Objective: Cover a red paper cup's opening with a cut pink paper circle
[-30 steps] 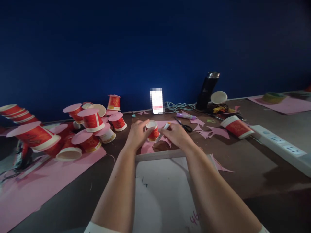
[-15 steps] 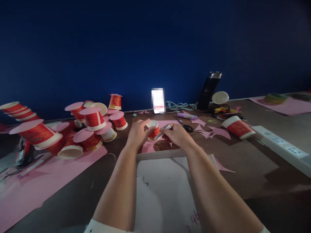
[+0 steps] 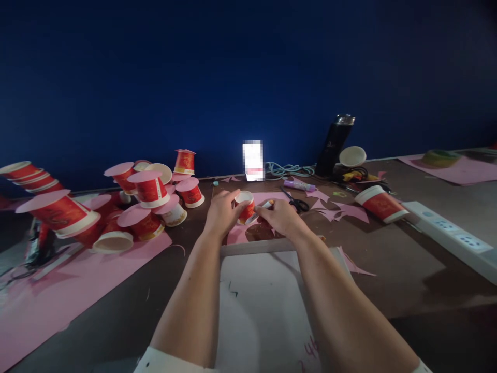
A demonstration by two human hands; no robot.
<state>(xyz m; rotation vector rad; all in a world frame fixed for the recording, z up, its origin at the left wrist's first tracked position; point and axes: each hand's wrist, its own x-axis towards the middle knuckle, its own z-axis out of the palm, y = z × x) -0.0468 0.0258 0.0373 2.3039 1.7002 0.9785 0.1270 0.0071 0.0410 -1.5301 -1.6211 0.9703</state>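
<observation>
Upright on pink paper (image 3: 238,237) stands a red and white paper cup (image 3: 244,205), its white rim facing up. My left hand (image 3: 222,210) is closed round the cup's left side, thumb in front. A slim white pen (image 3: 267,205) with an orange-brown end is pinched in my right hand (image 3: 285,217), close to the cup's lower right side. The right fingertips hide part of the pen, and I cannot tell whether its tip touches paper or cup. Black-handled scissors (image 3: 298,204) and a purple glue stick (image 3: 298,185) lie beyond the right hand.
Several red cups with pink paper discs (image 3: 149,189) are piled at left. A lit phone (image 3: 253,161) stands at the wall. On the right are a black bottle (image 3: 334,147), a tipped cup (image 3: 380,203) and a power strip (image 3: 450,235). A white board (image 3: 260,300) lies below my forearms.
My right hand and the pen have shifted slightly, and less of the pen's front part shows. My left hand stays on the cup, which has hardly moved.
</observation>
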